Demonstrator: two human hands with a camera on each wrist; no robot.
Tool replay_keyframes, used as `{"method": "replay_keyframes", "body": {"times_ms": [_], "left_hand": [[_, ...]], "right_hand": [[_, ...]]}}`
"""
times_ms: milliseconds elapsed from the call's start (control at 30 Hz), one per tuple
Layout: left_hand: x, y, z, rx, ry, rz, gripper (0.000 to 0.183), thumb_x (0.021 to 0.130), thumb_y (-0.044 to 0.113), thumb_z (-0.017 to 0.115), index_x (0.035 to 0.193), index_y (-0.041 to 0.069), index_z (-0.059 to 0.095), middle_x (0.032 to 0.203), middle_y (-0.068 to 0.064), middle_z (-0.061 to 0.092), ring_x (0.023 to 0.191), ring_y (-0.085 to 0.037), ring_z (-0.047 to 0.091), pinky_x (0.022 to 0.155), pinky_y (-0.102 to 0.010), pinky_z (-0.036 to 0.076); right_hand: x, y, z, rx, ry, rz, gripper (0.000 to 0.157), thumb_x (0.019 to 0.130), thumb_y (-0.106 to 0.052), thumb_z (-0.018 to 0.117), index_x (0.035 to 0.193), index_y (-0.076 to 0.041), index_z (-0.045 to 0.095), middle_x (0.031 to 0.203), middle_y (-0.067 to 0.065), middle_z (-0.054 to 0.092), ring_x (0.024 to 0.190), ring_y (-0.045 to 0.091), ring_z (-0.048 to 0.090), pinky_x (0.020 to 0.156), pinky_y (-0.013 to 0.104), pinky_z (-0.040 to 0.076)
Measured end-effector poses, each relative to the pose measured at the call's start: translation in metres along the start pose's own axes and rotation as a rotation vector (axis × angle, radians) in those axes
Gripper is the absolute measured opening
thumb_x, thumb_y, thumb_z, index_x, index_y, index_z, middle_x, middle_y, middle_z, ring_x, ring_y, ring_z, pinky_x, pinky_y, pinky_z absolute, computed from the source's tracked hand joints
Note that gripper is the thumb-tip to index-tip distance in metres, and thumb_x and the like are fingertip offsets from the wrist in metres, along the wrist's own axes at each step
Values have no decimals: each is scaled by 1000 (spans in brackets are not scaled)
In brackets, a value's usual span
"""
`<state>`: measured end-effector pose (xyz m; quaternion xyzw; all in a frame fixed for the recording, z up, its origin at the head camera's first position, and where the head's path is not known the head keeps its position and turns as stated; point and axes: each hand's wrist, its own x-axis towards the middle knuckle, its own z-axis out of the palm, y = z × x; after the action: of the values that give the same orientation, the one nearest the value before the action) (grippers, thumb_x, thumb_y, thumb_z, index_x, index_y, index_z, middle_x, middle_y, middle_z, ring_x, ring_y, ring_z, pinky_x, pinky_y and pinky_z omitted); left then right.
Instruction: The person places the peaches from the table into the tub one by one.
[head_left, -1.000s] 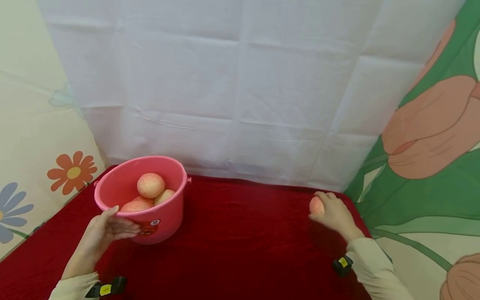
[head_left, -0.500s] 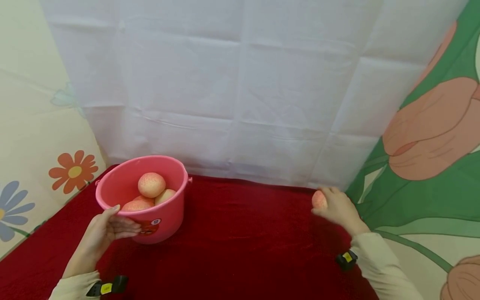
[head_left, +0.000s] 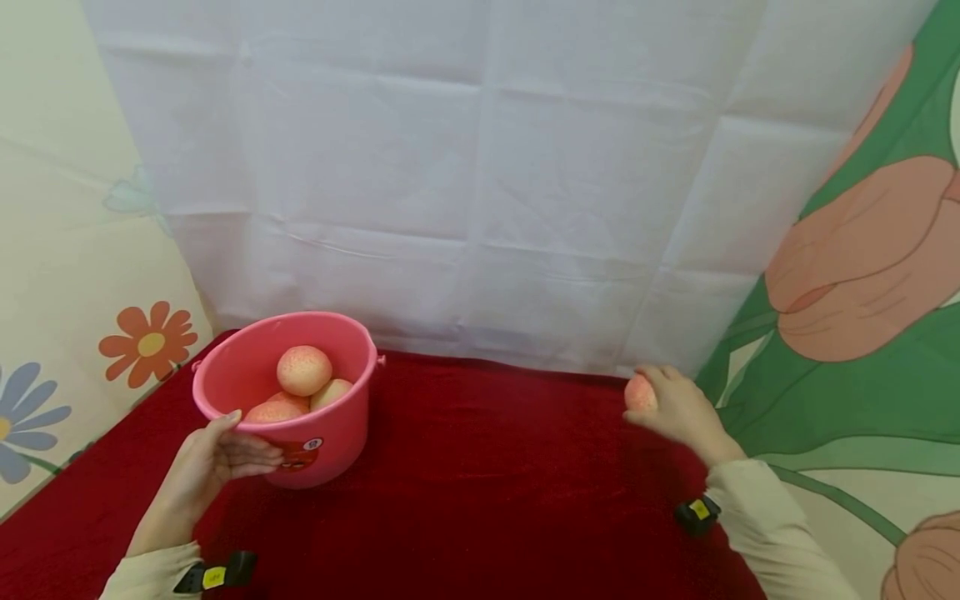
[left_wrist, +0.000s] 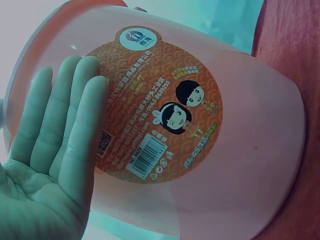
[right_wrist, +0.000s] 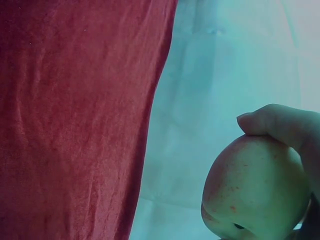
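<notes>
A pink bucket (head_left: 352,433) stands at the left of the table with several yellow and pink peaches (head_left: 303,371) in it. My left hand (head_left: 213,462) holds the bucket's near rim, thumb over the edge, its fingers lying straight along the outside. The left wrist view shows those fingers (left_wrist: 82,125) beside a round orange label (left_wrist: 165,110). At the table's far right, my right hand (head_left: 682,417) grips a single peach (head_left: 640,393). In the right wrist view the thumb lies over the top of this peach (right_wrist: 255,185); the other fingers are mostly out of sight.
Dark red cloth (head_left: 480,492) covers the table. A creased white sheet (head_left: 450,183) hangs behind its back edge. Flower-printed hangings (head_left: 847,258) stand at both sides. The bucket has a small knob (head_left: 381,360) on its right side.
With the peach in its grip, my right hand has shifted slightly up and to the right in the head view. The left hand and the bucket stay in place.
</notes>
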<state>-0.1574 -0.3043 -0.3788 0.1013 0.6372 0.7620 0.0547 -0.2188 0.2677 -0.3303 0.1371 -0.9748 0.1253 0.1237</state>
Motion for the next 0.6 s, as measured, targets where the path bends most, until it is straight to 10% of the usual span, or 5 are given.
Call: {"method": "replay_keyframes", "body": {"times_ms": [600], "left_hand": [[0,1,0,-13,-13,16,54,101,25,24,83,13,73,79,-5,70,75,-21,68,68,-33,55]], "right_hand": [[6,-6,0,-5,-15,-15,68,71,-30,74,124,3,47,113,30,50,95,47,51,73,58,45]]}}
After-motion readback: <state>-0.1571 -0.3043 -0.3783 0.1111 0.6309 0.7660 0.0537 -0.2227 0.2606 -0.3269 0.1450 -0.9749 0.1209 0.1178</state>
